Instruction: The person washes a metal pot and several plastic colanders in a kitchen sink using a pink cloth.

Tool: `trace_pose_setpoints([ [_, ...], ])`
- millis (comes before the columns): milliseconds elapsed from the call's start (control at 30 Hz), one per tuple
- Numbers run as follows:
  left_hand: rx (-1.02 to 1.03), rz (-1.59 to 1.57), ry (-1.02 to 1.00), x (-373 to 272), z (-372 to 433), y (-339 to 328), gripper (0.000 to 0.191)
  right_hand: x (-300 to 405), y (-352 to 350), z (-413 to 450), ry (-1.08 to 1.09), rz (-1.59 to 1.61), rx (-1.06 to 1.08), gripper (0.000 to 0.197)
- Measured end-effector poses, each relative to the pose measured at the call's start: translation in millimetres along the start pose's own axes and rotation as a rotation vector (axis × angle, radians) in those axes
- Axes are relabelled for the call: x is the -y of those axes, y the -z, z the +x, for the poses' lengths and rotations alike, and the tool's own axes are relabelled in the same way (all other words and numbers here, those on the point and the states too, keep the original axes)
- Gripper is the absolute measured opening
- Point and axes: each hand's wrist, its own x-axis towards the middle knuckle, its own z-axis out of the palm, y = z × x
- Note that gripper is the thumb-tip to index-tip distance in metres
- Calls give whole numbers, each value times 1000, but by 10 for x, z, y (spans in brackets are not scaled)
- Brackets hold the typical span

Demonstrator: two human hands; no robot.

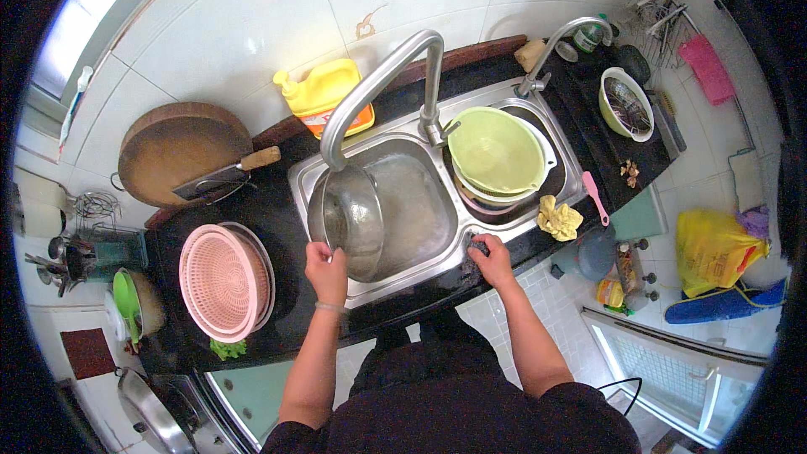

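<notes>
My left hand (326, 271) grips the rim of a stainless steel bowl (362, 227), which stands tilted on its side in the left basin of the steel double sink (463, 224), beneath the large faucet (378, 82). Cloudy water (416, 202) fills part of that basin. At the sink's front edge, my right hand (493, 261) is closed on a dark scouring pad (481, 247). Green and white plastic basins (495, 148) are stacked in the right basin. A crumpled yellow cloth (558, 218) lies at the front right of the sink.
Nested pink colanders (220, 280) stand on the black counter at left. Behind them, a cleaver (220, 178) rests by a round wooden chopping board (179, 145). A yellow jug (331, 91) stands behind the sink. A pink brush (595, 198) and a smaller faucet (564, 31) are at right.
</notes>
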Motion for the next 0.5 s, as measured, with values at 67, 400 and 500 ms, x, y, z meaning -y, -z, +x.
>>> trace_pose_setpoints([
  [67,12,34,-97,-100,-80,171,19,-40,-22,-6,1,2,-13,26],
  [400,209,409,-999,-401,-421,545,20,-100,-58,-19,-28,44,-51,32],
  [500,187,287,-1080,-633,-434,427,22,-140,-8,-40,-55,58,-47,32],
])
